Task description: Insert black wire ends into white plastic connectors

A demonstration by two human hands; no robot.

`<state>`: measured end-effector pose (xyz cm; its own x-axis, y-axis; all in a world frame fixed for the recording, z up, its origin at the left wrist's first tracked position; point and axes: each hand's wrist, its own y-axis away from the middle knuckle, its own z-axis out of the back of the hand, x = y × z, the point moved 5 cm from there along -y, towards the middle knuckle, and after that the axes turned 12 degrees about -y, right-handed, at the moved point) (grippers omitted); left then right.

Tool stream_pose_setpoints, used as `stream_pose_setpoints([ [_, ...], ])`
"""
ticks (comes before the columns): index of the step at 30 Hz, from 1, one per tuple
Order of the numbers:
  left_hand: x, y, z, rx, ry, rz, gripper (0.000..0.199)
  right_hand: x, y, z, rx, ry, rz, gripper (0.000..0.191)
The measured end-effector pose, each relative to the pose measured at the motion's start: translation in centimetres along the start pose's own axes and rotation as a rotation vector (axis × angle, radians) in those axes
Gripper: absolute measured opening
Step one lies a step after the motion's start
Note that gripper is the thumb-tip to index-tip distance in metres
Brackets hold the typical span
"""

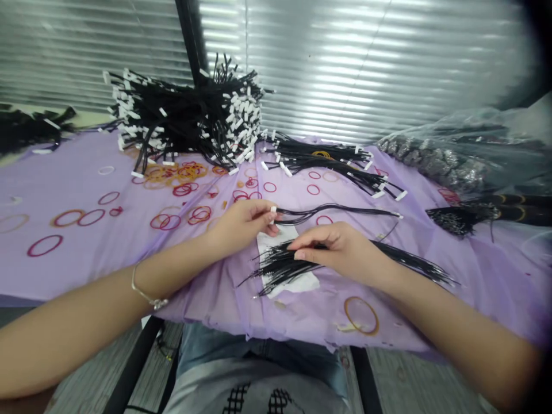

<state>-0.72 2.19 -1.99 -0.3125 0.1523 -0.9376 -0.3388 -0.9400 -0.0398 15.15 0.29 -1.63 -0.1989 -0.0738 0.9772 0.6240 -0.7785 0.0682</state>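
Observation:
My left hand (248, 221) pinches a small white connector (273, 215) between thumb and fingertips. Thin black wires (340, 207) run from that connector to the right across the cloth, ending near a small white tip. Just below lies a loose bundle of black wires (276, 269), partly on a white sheet (308, 282). My right hand (334, 250) rests over this bundle, thumb and forefinger closed at its upper side on black wire; how many strands are between them is hidden. The bundle's far end comes out beyond my right wrist.
A tall heap of black cables with white connectors (185, 115) stands at the back. Tied cable bundles (319, 152) lie right of it. Red and yellow rubber bands (183, 172) are scattered over the purple cloth (107, 253). Plastic-bagged wires (440, 164) sit at the right, near window blinds.

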Motion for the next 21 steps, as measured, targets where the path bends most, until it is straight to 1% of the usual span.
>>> stream_pose_setpoints([
  [3,-0.1,0.4,-0.4,0.034,0.099,0.065,0.013,0.1,0.0,-0.1,0.026,-0.077,-0.010,0.019],
  [5,-0.2,0.6,-0.8,0.069,0.172,0.098,0.015,0.7,0.2,0.1,0.008,-0.050,0.016,0.017],
  [7,-0.2,0.8,-1.3,0.138,0.241,0.114,0.018,1.3,0.4,0.7,-0.061,0.006,0.056,0.016],
  [9,-0.3,1.0,-1.8,0.212,0.298,0.117,0.020,1.8,0.6,1.5,-0.161,0.048,0.079,0.016],
  [11,-0.4,1.1,-2.1,0.253,0.346,0.124,0.019,2.0,0.6,2.4,-0.248,0.072,0.078,0.015],
  [12,-0.4,1.1,-2.2,0.258,0.367,0.129,0.017,1.9,0.6,2.7,-0.272,0.081,0.073,0.015],
  [14,-0.3,1.1,-2.4,0.261,0.396,0.143,0.015,1.8,0.5,2.9,-0.281,0.084,0.069,0.015],
  [17,-0.2,1.1,-2.5,0.273,0.406,0.164,0.013,1.7,0.4,3.0,-0.282,0.073,0.081,0.013],
  [21,-0.1,1.1,-2.4,0.276,0.403,0.185,0.012,1.9,0.7,3.0,-0.336,0.101,0.118,0.012],
])
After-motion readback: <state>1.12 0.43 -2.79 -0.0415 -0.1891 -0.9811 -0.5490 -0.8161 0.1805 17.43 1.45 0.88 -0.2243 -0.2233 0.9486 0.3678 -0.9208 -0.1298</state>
